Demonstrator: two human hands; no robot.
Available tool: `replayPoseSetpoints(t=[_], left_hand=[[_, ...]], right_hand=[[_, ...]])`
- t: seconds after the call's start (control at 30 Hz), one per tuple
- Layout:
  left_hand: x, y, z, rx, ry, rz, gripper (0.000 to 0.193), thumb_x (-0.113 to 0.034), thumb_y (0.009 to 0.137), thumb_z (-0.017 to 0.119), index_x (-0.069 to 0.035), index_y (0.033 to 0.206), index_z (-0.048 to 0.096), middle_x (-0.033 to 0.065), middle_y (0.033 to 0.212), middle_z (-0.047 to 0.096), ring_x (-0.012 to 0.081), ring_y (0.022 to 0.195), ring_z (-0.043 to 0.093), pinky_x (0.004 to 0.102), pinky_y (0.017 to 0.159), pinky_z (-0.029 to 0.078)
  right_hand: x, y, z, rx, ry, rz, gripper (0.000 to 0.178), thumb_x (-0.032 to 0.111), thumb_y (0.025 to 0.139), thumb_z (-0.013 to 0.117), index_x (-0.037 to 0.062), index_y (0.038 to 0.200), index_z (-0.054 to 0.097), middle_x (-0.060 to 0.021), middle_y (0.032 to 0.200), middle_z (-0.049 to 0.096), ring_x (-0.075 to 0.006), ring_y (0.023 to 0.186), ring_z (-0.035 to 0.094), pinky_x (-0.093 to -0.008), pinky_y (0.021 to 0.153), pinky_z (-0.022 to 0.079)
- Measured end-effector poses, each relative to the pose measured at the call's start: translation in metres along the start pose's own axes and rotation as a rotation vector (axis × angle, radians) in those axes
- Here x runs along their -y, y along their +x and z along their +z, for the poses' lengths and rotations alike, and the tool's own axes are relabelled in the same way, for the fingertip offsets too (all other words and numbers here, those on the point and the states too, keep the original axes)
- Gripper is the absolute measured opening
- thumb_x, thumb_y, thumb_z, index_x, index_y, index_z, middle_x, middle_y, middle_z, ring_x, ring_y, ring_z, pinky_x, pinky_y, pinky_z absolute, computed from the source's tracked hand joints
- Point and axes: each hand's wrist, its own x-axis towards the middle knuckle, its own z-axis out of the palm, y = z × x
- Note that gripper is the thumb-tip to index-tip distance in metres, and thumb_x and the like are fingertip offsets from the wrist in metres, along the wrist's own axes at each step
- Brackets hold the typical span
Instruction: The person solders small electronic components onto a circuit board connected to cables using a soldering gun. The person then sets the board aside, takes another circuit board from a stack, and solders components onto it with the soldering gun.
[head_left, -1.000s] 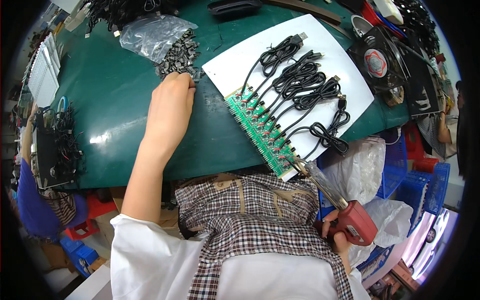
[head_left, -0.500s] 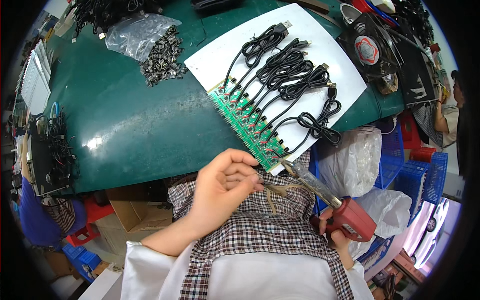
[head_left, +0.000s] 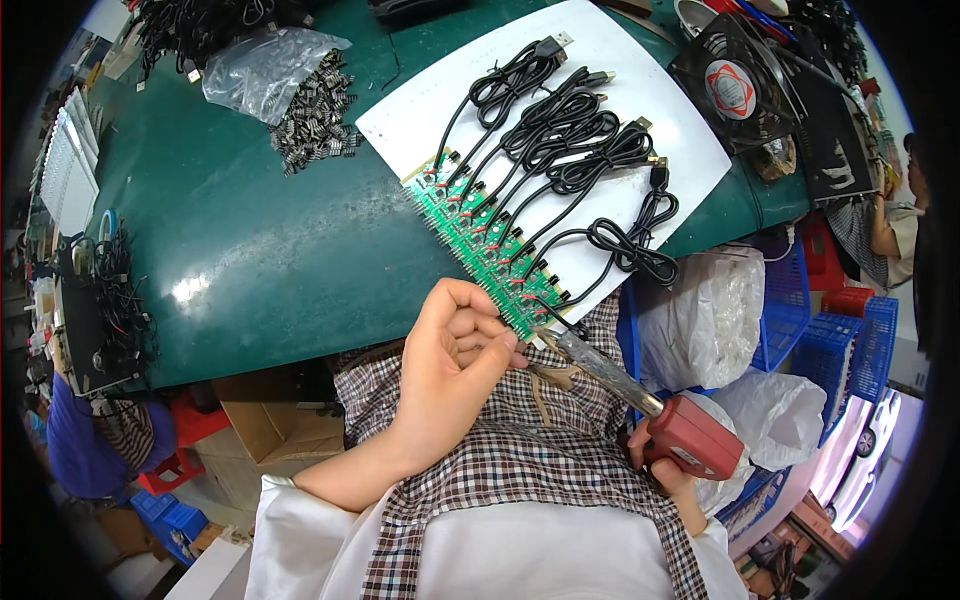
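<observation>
Here, the green circuit-board strip (head_left: 480,246) lies along the white board's (head_left: 690,135) lower-left edge, wired to black USB cables (head_left: 560,140). At its near end, the left hand (head_left: 445,370) curls its fingers, pinching what I cannot tell; the right hand (head_left: 668,472) wraps fingers round a red soldering gun (head_left: 693,436).

I read no lettering: round red-and-white label (head_left: 730,88) on black square fan (head_left: 768,85); pale label (head_left: 686,456) on my red plastic handle (head_left: 702,434).

Wht shirt (head_left: 520,558), loose wide L sleeve (head_left: 300,535), brn/wht chkd apron (head_left: 500,475), tan trim (head_left: 543,403)
</observation>
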Motion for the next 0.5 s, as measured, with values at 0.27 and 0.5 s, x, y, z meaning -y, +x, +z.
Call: replayPoseSetpoints(t=[0.27,0.5], left_hand=[[0.002,0.001,0.001,-0.002,0.034,0.013,0.021,0.007,0.081,0.049,-0.003,0.094,0.037,0.0090,0.080,0.055,0.0128,0.072,0.058,0.0248,0.065,0.051],[0.002,0.001,0.000,0.008,0.018,0.014,0.021,0.007,0.081,0.049,-0.003,0.094,0.036,0.0085,0.080,0.054,0.0126,0.071,0.058,0.0245,0.065,0.051]], right_hand=[[0.011,0.007,0.012,-0.082,0.046,0.068,0.048,0.031,0.066,0.075,-0.0049,0.093,0.057,-0.0038,0.072,0.061,-0.0099,0.062,0.059,-0.0219,0.055,0.045],[-0.013,-0.007,-0.004,-0.045,-0.245,-0.005,0.058,0.041,0.066,0.073,-0.0041,0.100,0.057,-0.0064,0.076,0.062,-0.0166,0.061,0.059,-0.0236,0.055,0.045]])
